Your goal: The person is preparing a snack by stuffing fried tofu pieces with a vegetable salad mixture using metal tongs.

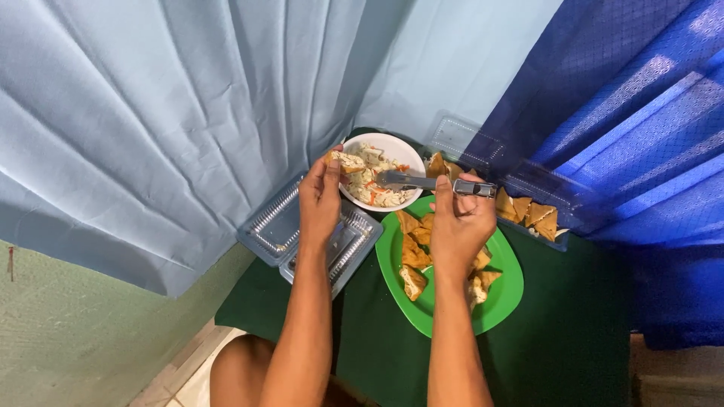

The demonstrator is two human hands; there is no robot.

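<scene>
Head view looks straight down past two bare forearms onto a dark green surface [573,347]. Nearest lies a green plate [507,295] carrying several fried tofu triangles [413,253], some split open, spread flat so each can be picked up singly. The right hand [458,223] hovers above this plate; its fingers [443,188] are closed round the handle of metal tongs [422,182], held level with the tip reaching left into the bowl [402,153], as if to gather filling. To the left, the left hand [320,197] has its fingers pinched shut on one tofu piece [348,162], already topped with pale filling and held right at the bowl's rim, so that anything spilling would drop back into the bowl. Beneath that wrist sit clear plastic trays [273,226], open and lying side by side. The white bowl holds a shredded mix [377,181], pale with orange flecks, and stands between both hands within easy reach. Further right, another clear container [554,226] holds more tofu triangles, and an open lid [456,139] lies behind it. Pale blue cloth [188,113] and dark blue cloth [641,113] hang behind, draping the far edge.
</scene>
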